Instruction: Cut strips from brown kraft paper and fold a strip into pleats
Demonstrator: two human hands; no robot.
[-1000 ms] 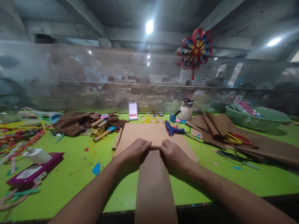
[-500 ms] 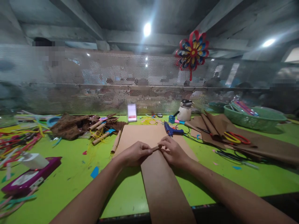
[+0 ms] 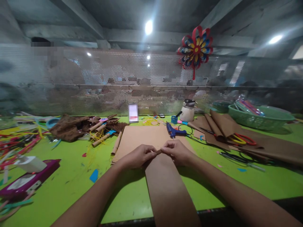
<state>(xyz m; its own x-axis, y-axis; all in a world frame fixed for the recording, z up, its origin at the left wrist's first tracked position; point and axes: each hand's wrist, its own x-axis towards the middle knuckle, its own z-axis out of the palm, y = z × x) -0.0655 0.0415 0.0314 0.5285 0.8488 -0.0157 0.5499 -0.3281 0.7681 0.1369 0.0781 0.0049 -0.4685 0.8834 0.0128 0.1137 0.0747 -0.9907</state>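
A long strip of brown paper (image 3: 169, 192) runs from the table's front edge up to my hands, its far end folded into a narrow band. My left hand (image 3: 143, 155) pinches the left part of that fold between thumb and fingers. On the right part of the same fold, my right hand (image 3: 176, 152) closes its thumb and fingertips. Beneath and beyond the hands lies a tan board (image 3: 139, 135). A blue glue gun (image 3: 174, 130) rests at the board's far right, just past my right hand.
Brown paper sheets with yellow- and red-handled scissors (image 3: 243, 139) lie right, near a green basket (image 3: 262, 118). Paper rolls (image 3: 101, 140) and crumpled brown material (image 3: 71, 127) are left. A purple power strip (image 3: 30, 179) sits front left. A phone (image 3: 133, 113) stands at the back.
My right fingers have come down from a raised position and now press on the fold. The fold has shifted slightly, and the view has moved a little.
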